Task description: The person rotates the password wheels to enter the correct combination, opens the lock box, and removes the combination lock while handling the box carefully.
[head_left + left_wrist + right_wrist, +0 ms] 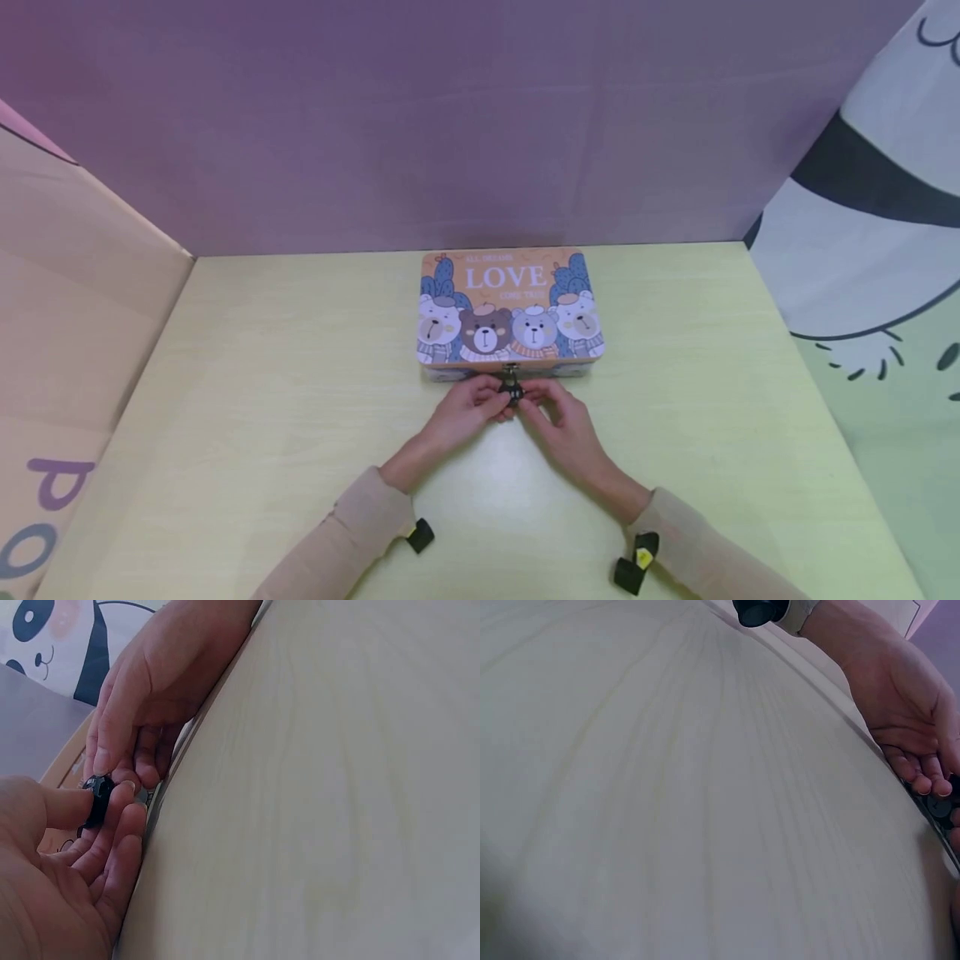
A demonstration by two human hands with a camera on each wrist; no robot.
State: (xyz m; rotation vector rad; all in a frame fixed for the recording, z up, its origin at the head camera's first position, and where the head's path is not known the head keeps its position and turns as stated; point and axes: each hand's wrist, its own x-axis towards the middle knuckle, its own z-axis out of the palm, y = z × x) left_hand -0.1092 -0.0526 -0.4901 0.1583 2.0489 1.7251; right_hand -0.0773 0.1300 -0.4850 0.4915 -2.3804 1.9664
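A flat tin box printed with bears and the word LOVE lies lid down on its base at the table's far side. From the latch on its front hangs a small black padlock with pale marks on its face. My left hand pinches the padlock between thumb and fingers, clearly seen in the left wrist view on the dark lock body. From the other side my right hand grips its right edge with thumb and forefinger. Fingers cover part of the padlock.
The pale wooden table stretches around the box. A purple cloth wall rises right behind it. Printed panels stand at both sides, the right panel showing a large black-and-white figure. Dark wrist devices sit at both beige sleeves.
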